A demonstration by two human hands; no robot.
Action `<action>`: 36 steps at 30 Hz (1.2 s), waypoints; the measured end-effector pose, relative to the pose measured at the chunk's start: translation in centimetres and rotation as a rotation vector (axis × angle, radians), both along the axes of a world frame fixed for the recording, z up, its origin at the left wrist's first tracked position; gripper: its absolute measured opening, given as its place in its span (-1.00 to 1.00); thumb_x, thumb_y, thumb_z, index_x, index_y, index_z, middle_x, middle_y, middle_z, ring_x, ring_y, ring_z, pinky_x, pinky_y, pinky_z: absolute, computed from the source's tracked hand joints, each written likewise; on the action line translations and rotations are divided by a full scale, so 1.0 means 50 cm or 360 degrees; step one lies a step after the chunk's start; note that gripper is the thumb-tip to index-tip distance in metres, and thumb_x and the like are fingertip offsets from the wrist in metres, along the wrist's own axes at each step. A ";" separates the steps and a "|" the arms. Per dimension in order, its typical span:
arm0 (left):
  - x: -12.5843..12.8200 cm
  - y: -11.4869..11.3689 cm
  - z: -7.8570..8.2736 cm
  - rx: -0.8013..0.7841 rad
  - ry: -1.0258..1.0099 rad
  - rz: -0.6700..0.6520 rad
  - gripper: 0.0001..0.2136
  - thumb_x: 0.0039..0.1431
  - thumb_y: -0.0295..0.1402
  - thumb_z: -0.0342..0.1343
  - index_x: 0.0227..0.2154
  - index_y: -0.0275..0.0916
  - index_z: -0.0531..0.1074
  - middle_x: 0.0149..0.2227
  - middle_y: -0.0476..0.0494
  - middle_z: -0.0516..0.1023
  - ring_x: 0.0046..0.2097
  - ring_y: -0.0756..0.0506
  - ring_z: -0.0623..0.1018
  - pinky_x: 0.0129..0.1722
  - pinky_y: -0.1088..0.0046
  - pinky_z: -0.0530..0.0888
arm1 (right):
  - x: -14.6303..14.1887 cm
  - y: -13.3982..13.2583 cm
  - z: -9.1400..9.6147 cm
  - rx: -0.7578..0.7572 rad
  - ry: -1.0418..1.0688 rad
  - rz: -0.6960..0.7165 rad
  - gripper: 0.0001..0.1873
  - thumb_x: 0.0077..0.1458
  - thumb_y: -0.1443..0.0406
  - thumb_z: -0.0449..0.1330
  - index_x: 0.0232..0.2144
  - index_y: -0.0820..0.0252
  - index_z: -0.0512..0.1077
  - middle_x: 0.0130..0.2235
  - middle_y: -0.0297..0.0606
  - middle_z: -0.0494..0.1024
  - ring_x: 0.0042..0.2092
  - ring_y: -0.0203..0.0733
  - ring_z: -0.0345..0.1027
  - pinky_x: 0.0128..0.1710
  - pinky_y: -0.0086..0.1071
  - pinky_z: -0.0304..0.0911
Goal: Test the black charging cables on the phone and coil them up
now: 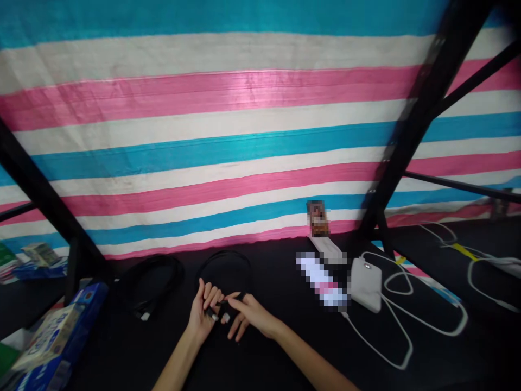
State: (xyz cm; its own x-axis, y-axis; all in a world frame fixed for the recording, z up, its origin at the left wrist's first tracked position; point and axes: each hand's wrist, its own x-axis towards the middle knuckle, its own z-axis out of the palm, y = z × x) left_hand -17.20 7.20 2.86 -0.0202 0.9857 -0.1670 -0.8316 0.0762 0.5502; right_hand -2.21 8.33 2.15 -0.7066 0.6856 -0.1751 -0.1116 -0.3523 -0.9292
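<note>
A thin black cable (pixel 225 252) arches in a loop on the black tabletop behind both hands. My left hand (pixel 202 310) is closed around part of this cable, its fingers curled and a light-coloured plug near the fingertips. My right hand (pixel 249 316) pinches the cable between thumb and index finger, while its other fingers hang loosely downward. Between the hands another pale plug (pixel 226 317) shows below the dark strands. To the left lies a second coiled black cable (pixel 175 269), with its light plug end (pixel 144 315) pointing toward me.
A white power bank (pixel 366 285) with white cables (pixel 407 347) lies on the right, beside a blurred-out bright device (pixel 323 281). Blue-and-cream packages (pixel 61 336) are at the left. Black metal struts (pixel 407 152) slant upward before a striped sheet (pixel 244 146).
</note>
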 end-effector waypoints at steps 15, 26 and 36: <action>0.004 0.009 -0.049 -0.0108 0.0886 0.0136 -0.63 -0.26 -0.17 0.28 -0.39 -0.29 0.43 -0.46 -0.03 0.47 -0.44 -0.03 0.49 -0.48 0.49 0.40 | 0.016 0.032 -0.016 0.0213 -0.0107 -0.0543 -0.47 -0.06 0.06 0.15 -0.06 0.18 0.27 -0.37 -0.33 0.42 -0.67 -0.45 0.28 -0.80 -0.61 0.08; 0.008 0.008 -0.040 -0.0198 0.0891 0.0115 -0.55 -0.12 -0.33 0.23 -0.15 -0.26 0.21 -0.63 0.11 0.31 -0.65 0.03 0.38 -0.74 0.60 0.24 | 0.033 0.063 -0.028 0.0102 -0.0074 -0.0816 -0.44 -0.18 0.14 0.28 -0.13 0.24 0.22 -0.39 -0.39 0.41 -0.73 -0.54 0.15 -0.78 -0.57 0.19; -0.015 0.011 -0.053 0.0165 0.1642 0.0312 -0.64 0.04 -0.32 0.04 -0.06 -0.26 0.33 -0.07 -0.26 0.34 -0.29 -0.07 0.48 -0.44 0.39 0.45 | 0.057 0.092 -0.034 0.0111 -0.0046 -0.1136 -0.42 -0.20 0.25 0.26 -0.05 0.27 0.31 0.04 0.01 0.23 -0.34 -0.19 0.44 -0.61 -0.39 0.40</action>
State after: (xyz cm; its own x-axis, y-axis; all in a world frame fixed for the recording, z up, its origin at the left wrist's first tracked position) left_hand -17.93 7.76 0.18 -0.2651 0.9583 0.1071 0.0502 -0.0972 0.9940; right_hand 0.65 12.95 0.43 -0.0775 0.9890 -0.1259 -0.2678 -0.1423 -0.9529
